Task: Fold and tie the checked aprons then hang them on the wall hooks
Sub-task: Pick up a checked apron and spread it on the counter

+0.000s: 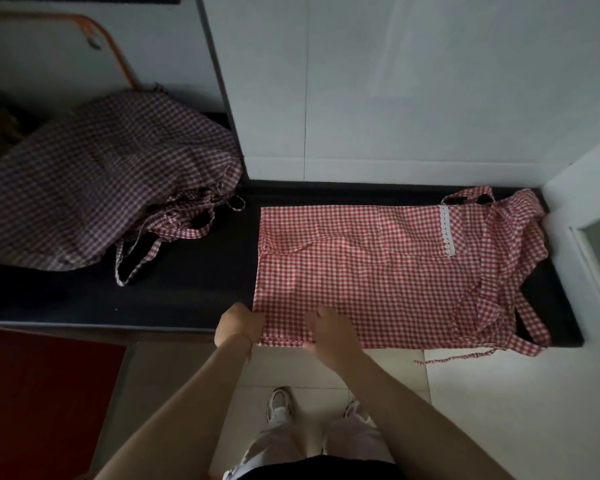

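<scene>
on the dark counter (194, 271) the heaped apron (94, 188) waits at ten o'clock, untouched. my left hand (241, 325) pinches the near left corner of the flat red apron (361, 271); my right hand (326, 332) lies just beside it on the near hem, thumb tucked under the edge. the cloth's long axis runs off toward three o'clock, straps (520, 306) at the far end, so i judge the fold goes that way.
</scene>
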A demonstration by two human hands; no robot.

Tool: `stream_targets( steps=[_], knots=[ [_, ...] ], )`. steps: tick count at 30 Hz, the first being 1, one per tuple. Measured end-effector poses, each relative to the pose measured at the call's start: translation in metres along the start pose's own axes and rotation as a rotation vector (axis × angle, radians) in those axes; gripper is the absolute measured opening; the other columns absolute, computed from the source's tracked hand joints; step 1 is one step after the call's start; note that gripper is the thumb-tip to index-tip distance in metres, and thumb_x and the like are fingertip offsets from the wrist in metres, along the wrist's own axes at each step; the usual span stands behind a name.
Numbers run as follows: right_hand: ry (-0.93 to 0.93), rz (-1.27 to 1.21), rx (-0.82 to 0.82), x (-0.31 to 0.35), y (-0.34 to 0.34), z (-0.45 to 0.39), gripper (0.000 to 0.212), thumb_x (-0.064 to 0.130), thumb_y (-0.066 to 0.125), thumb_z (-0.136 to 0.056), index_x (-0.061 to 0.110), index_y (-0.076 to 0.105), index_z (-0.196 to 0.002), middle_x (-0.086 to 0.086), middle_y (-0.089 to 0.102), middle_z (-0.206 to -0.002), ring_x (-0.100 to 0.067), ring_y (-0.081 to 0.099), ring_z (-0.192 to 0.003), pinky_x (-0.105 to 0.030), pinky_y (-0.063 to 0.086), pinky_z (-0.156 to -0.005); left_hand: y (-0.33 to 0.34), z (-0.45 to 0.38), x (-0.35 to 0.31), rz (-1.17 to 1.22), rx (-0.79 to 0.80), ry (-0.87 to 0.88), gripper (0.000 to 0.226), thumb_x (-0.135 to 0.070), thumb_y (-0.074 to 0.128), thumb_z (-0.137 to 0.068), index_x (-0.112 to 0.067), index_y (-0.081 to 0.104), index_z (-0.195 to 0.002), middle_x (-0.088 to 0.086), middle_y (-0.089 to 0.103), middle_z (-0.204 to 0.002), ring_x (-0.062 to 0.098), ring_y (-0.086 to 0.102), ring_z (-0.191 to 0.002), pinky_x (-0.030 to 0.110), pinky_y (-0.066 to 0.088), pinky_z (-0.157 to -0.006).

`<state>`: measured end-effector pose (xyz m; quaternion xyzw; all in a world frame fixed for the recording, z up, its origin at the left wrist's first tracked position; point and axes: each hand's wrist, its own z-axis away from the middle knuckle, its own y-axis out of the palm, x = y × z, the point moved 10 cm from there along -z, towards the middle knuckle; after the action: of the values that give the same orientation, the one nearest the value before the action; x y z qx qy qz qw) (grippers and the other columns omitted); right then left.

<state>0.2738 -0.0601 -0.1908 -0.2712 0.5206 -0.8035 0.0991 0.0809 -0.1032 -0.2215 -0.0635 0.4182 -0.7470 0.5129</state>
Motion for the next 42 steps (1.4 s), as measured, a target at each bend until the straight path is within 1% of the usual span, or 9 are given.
stream_targets(
  steps=[3,6,9,19,25,29,33,38,42],
  knots=[
    [0.050,0.068,-0.062,0.004,0.003,0.005,0.042,0.023,0.083,-0.072,0.017,0.061,-0.106,-0.001,0.059,-0.103,-0.018,0.059,-0.094,-0.033,0.050,-0.078,0.001,0.004,0.004,-0.044,0.036,0.023,0.026,-0.035,0.057,-0.088,-0.010,0.065,-0.087,0.003,0.064,-0.080,0.020,0.059,-0.070,0.028,0.040,-0.056],
    [0.050,0.102,-0.075,0.006,0.005,0.005,0.031,0.013,0.070,-0.083,0.016,0.059,-0.112,-0.001,0.057,-0.107,-0.019,0.057,-0.099,-0.033,0.049,-0.085,-0.004,0.008,0.016,-0.129,0.016,0.012,0.035,-0.046,0.056,-0.090,-0.014,0.066,-0.080,0.001,0.065,-0.075,0.018,0.060,-0.065,0.026,0.040,-0.054],
    [0.067,0.136,-0.128,0.009,0.001,0.004,0.025,0.010,0.078,-0.071,0.017,0.063,-0.090,0.002,0.059,-0.085,-0.016,0.058,-0.076,-0.030,0.049,-0.065,-0.002,0.008,0.027,-0.106,0.026,0.025,0.049,-0.058,0.056,-0.090,-0.015,0.070,-0.072,0.001,0.069,-0.071,0.019,0.066,-0.066,0.028,0.048,-0.058],
    [0.133,0.042,-0.245,0.013,-0.025,0.003,0.022,-0.001,0.069,-0.071,0.015,0.057,-0.077,0.003,0.054,-0.077,-0.014,0.050,-0.066,-0.029,0.044,-0.055,0.012,0.007,0.027,0.246,0.217,-0.031,0.046,-0.045,0.063,-0.091,-0.006,0.071,-0.068,0.004,0.072,-0.063,0.017,0.064,-0.053,0.027,0.053,-0.058],
    [0.142,-0.028,-0.395,0.017,-0.067,0.012,0.028,0.009,0.068,-0.077,0.019,0.042,-0.075,0.004,0.046,-0.074,-0.012,0.042,-0.061,-0.023,0.024,-0.052,0.012,0.016,0.006,0.523,0.245,-0.061,0.030,-0.036,0.058,-0.095,-0.011,0.065,-0.081,0.007,0.069,-0.075,0.017,0.062,-0.059,0.026,0.045,-0.052],
    [0.138,-0.064,-0.455,0.017,-0.073,0.020,0.028,0.011,0.069,-0.075,0.017,0.042,-0.072,0.005,0.044,-0.068,-0.012,0.038,-0.058,-0.023,0.022,-0.051,0.027,0.024,0.012,0.586,0.313,-0.145,0.039,-0.044,0.058,-0.095,-0.006,0.066,-0.093,0.008,0.067,-0.077,0.018,0.059,-0.060,0.029,0.048,-0.058],
    [0.128,-0.103,-0.483,0.014,-0.072,0.024,0.032,0.009,0.070,-0.073,0.019,0.039,-0.072,0.005,0.042,-0.068,-0.011,0.036,-0.057,-0.019,0.018,-0.052,0.044,0.032,0.008,0.941,0.479,-0.211,0.022,-0.032,0.064,-0.093,-0.011,0.067,-0.093,0.001,0.061,-0.073,0.011,0.050,-0.058,0.023,0.041,-0.049],
    [0.101,-0.040,-0.474,0.016,-0.067,0.024,0.027,0.020,0.064,-0.074,0.019,0.037,-0.075,0.006,0.040,-0.074,-0.012,0.037,-0.064,-0.022,0.024,-0.059,0.011,0.024,0.015,0.917,0.194,-0.044,0.027,-0.022,0.060,-0.092,-0.014,0.056,-0.067,0.001,0.053,-0.062,0.015,0.048,-0.057,0.028,0.037,-0.054],
    [0.073,0.023,-0.098,0.021,-0.017,0.017,0.021,0.034,0.057,-0.085,0.018,0.046,-0.077,0.006,0.046,-0.080,-0.013,0.042,-0.073,-0.029,0.030,-0.064,0.008,0.025,0.031,0.532,0.055,0.000,0.037,-0.036,0.056,-0.094,-0.013,0.051,-0.065,0.002,0.051,-0.064,0.017,0.047,-0.062,0.030,0.033,-0.055]
  ],
)
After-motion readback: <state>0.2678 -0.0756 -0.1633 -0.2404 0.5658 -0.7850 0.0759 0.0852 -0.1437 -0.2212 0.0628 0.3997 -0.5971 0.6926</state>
